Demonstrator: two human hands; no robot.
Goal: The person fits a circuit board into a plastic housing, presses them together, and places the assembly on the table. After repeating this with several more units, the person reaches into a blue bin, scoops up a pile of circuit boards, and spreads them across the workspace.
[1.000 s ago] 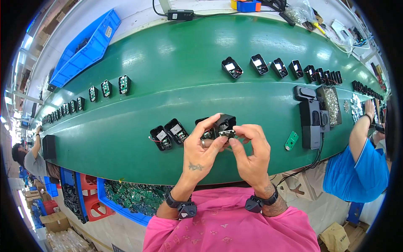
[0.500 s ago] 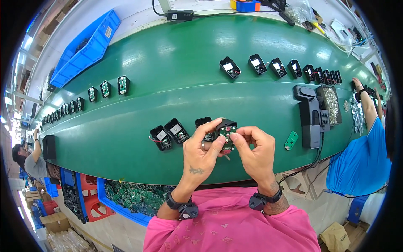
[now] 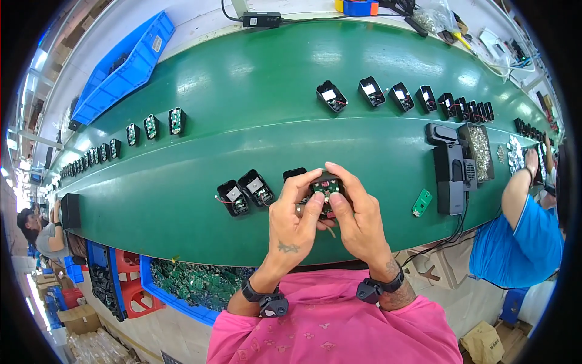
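Note:
Between my two hands, above the near side of the green table, I hold a black plastic housing with a green circuit board [image 3: 328,187] in it. My left hand [image 3: 297,212] grips its left side, the thumb pressed on the board. My right hand [image 3: 359,215] wraps the right side, its thumb also on the board and its fingers over the far edge. A short pale wire hangs below. Just left of my hands lie two open black housings [image 3: 255,188] with white labels inside. Another black housing [image 3: 294,174] is partly hidden behind my left hand.
A loose green circuit board [image 3: 421,202] lies right, beside a black device [image 3: 448,176] and a bin of small metal parts [image 3: 480,151]. Rows of housings [image 3: 371,92] line the table's far side. A blue bin of boards [image 3: 194,285] stands below the front edge. Co-workers sit at both ends.
My right hand has closed round the housing, its fingers now over the far edge and both thumbs on the board. The co-worker at right has drawn an arm back.

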